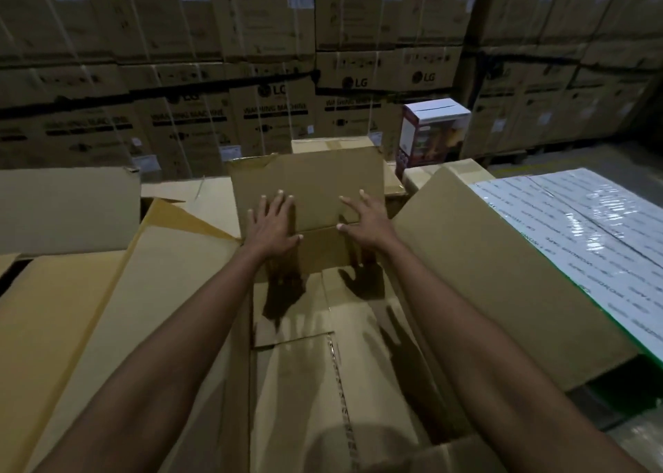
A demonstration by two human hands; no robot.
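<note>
Head cam: both hands on far flap of an open carton; early stage, I reckon.

Left hand [274, 223] and right hand [364, 221] are lying flat on the far flap [315, 182], fingers splayed and straight, nothing gripped or pinched; thumbs are sitting near the fold line. Carton [305, 365] is sitting right in front of me, btwn the arms, top open: left flap [161, 293] and right flap [484, 257] are hanging outward, far flap is standing up, leaning away. Inside I'm seeing only bare cardboard bottom w/ a taped seam [341, 383], no goods. Judging by that, opening looks done, filling or closing not yet started; can't tell if the hands are pushing the flap back or drawing it shut. LG washing machine cartons [272, 114] are standing stacked behind, shrink-wrapped white bundle [592, 239] lying at right.
</note>
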